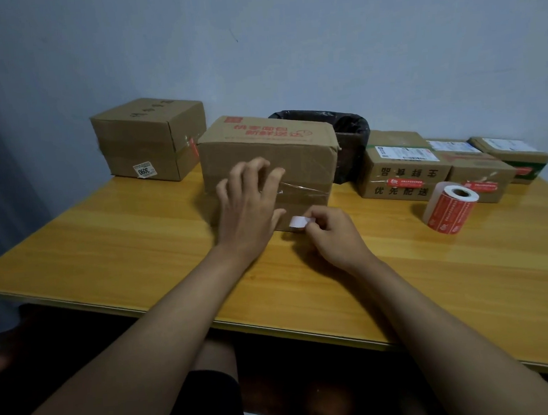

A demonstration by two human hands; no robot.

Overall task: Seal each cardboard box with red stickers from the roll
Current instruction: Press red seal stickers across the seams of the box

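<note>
Two hands [249, 199] — five boxes [264, 162], one roll [451, 209]

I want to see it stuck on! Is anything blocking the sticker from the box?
Nothing visible blocks it. The right hand pinches the sticker right at the box front; the left hand rests beside it, not across.

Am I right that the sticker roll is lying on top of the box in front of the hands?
Not quite. The head view shows the sticker roll standing on the table, to the right of that box, not on top of it. The box is indeed in front of the hands.
</note>
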